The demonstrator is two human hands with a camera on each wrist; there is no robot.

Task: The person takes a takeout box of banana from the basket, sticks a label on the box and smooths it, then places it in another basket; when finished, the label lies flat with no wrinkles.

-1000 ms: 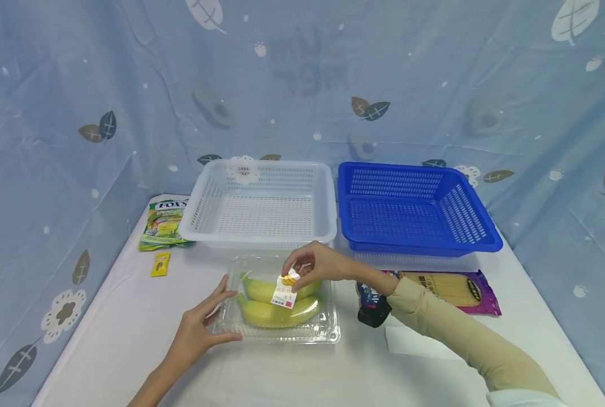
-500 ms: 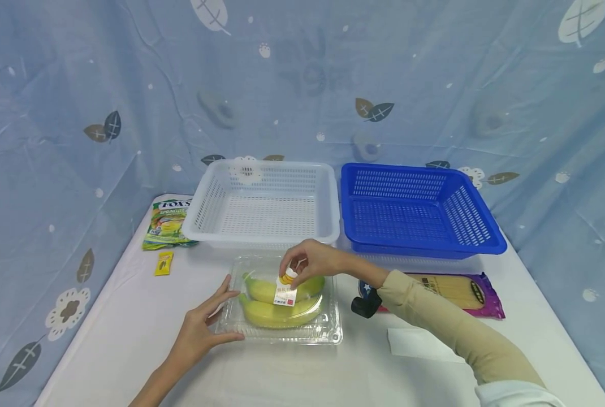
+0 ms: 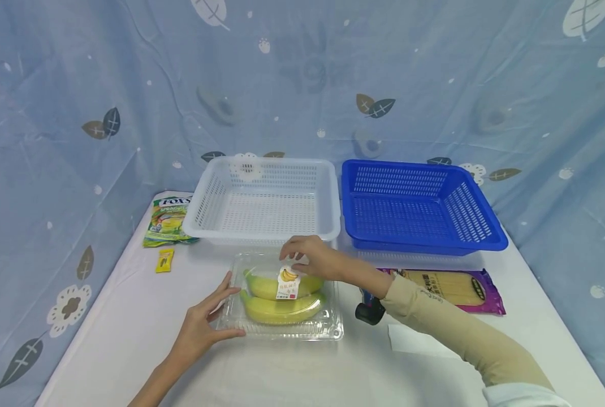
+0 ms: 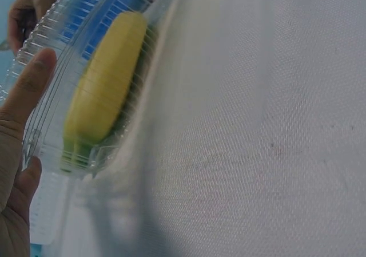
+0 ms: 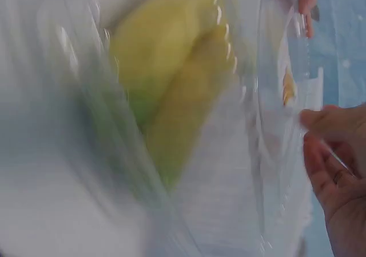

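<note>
A clear plastic box with two bananas inside sits on the table in front of the white basket. On its lid lies a white label with a banana picture. My left hand rests along the box's left end, thumb at the front corner and fingers spread on the edge; the left wrist view shows a finger against the ridged lid. Just above the label hovers my right hand, fingers loosely bent and apart from it. The right wrist view is blurred but shows nothing between those fingers.
A white basket and a blue basket stand behind. At left lie a green FOX'S bag and a small yellow packet. A pasta packet, black-capped item and white paper lie around the right forearm.
My right hand pinched the label over the lid and lowered it; now the fingers have let go and lifted slightly, leaving it lying flatter. My left hand has stayed at the box.
</note>
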